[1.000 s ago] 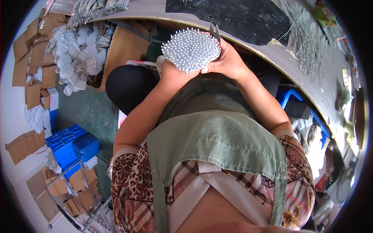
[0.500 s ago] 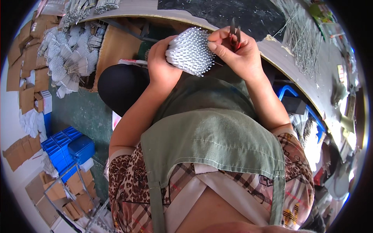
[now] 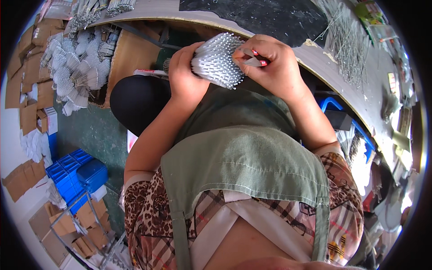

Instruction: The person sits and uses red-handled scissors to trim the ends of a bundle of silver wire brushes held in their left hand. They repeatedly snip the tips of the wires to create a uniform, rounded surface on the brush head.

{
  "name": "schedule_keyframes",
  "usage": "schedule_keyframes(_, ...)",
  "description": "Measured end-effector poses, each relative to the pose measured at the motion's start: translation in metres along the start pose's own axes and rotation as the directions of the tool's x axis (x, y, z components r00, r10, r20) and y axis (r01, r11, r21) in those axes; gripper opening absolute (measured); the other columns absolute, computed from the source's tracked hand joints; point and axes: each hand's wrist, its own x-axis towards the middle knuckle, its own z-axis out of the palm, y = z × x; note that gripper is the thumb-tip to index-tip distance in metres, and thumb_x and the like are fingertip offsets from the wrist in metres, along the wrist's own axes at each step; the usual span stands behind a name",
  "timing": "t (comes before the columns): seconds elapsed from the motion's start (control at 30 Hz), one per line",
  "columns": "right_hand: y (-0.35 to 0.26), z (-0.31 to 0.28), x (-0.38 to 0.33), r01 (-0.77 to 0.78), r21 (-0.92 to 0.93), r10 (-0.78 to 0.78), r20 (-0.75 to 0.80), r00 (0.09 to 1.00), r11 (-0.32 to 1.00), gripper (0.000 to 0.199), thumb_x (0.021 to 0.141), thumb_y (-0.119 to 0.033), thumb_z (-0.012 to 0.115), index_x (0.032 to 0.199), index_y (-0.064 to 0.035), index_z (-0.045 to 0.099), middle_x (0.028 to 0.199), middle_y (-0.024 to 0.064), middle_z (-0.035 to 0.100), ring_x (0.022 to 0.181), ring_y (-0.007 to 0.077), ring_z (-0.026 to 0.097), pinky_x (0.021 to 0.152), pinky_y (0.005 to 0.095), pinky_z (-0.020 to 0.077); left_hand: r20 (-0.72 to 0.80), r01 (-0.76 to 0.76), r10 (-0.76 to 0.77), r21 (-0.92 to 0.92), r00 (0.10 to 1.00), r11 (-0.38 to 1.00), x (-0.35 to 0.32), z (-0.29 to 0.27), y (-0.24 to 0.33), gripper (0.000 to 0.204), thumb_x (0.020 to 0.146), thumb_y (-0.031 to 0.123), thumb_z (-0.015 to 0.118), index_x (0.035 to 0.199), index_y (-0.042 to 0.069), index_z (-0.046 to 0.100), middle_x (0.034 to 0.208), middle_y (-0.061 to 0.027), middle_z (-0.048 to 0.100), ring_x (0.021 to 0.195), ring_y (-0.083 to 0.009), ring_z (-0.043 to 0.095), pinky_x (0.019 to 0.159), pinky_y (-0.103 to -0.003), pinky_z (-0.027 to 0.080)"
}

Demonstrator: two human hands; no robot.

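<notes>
The left hand [image 3: 184, 74] grips the dense bundle of thin silver metal rods [image 3: 217, 63], ends facing right, where the right hand [image 3: 272, 63] holds red-handled pliers [image 3: 253, 58] against them.

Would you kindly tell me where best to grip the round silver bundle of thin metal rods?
Wrap the silver rod bundle around its side, from the left as the left hand does; its spiky end face probably gives no hold, and the right hand with its small tool works there.

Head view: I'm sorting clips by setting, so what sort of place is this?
Probably a small assembly workshop: finished bundles of silver wire pieces heaped on the floor, loose metal wires on the curved grey workbench, and stacked blue plastic crates.
</notes>
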Motion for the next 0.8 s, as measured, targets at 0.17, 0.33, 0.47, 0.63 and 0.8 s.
schedule_keyframes(0.17, -0.005, -0.005, 0.008, 0.040, -0.271, -0.026, 0.056, 0.998, 0.962, 0.022, 0.061, -0.006, 0.070, 0.082, -0.0051, 0.065, 0.083, 0.0119, 0.061, 0.076, 0.0304, 0.060, 0.067, 0.0349, 0.0498, 0.061, 0.064, -0.063, -0.015, 0.996, 0.998, -0.006, 0.003, -0.007, 0.043, 0.059, 0.012, 0.076, 0.097, 0.003, 0.060, 0.092, -0.0134, 0.062, 0.086, -0.0323, 0.059, 0.077, -0.039, 0.047)
schedule_keyframes(0.33, 0.001, -0.005, 0.016, -0.036, -0.283, 0.062, 0.083, 0.995, 0.958, 0.022, 0.061, -0.005, 0.070, 0.083, -0.0037, 0.066, 0.082, 0.0104, 0.060, 0.076, 0.0287, 0.060, 0.068, 0.0328, 0.0486, 0.186, 0.201, -0.197, -0.003, 0.963, 0.980, -0.008, 0.004, -0.005, 0.047, 0.058, 0.015, 0.078, 0.099, 0.003, 0.059, 0.094, -0.0136, 0.063, 0.090, -0.0313, 0.060, 0.079, -0.038, 0.047)
schedule_keyframes(0.47, 0.006, -0.005, 0.019, 0.011, -0.321, 0.042, 0.159, 0.986, 0.947, 0.025, 0.060, -0.003, 0.071, 0.085, -0.0026, 0.066, 0.081, 0.0100, 0.058, 0.075, 0.0282, 0.060, 0.067, 0.0318, 0.0477, 0.319, 0.410, -0.382, -0.024, 0.867, 0.912, -0.012, 0.006, -0.007, 0.048, 0.059, 0.017, 0.079, 0.101, 0.004, 0.059, 0.092, -0.0133, 0.064, 0.089, -0.0291, 0.061, 0.078, -0.036, 0.048)
schedule_keyframes(0.63, 0.013, -0.003, 0.023, 0.005, -0.264, 0.052, 0.206, 0.977, 0.964, 0.022, 0.063, -0.009, 0.069, 0.084, -0.0045, 0.066, 0.084, 0.0124, 0.061, 0.079, 0.0313, 0.060, 0.071, 0.0357, 0.0489, 0.370, 0.469, -0.400, -0.117, 0.838, 0.875, -0.010, 0.005, 0.000, 0.046, 0.062, 0.019, 0.078, 0.101, 0.004, 0.059, 0.092, -0.0122, 0.065, 0.089, -0.0256, 0.063, 0.078, -0.033, 0.049)
schedule_keyframes(0.8, 0.018, -0.003, 0.024, 0.085, -0.114, -0.072, 0.111, 0.991, 0.990, 0.019, 0.066, -0.009, 0.070, 0.083, -0.0027, 0.063, 0.080, 0.0130, 0.059, 0.073, 0.0309, 0.058, 0.067, 0.0335, 0.0484, 0.445, 0.507, -0.373, -0.234, 0.814, 0.829, -0.004, 0.008, 0.001, 0.048, 0.064, 0.019, 0.077, 0.105, 0.004, 0.057, 0.098, -0.0100, 0.065, 0.093, -0.0202, 0.062, 0.079, -0.030, 0.048)
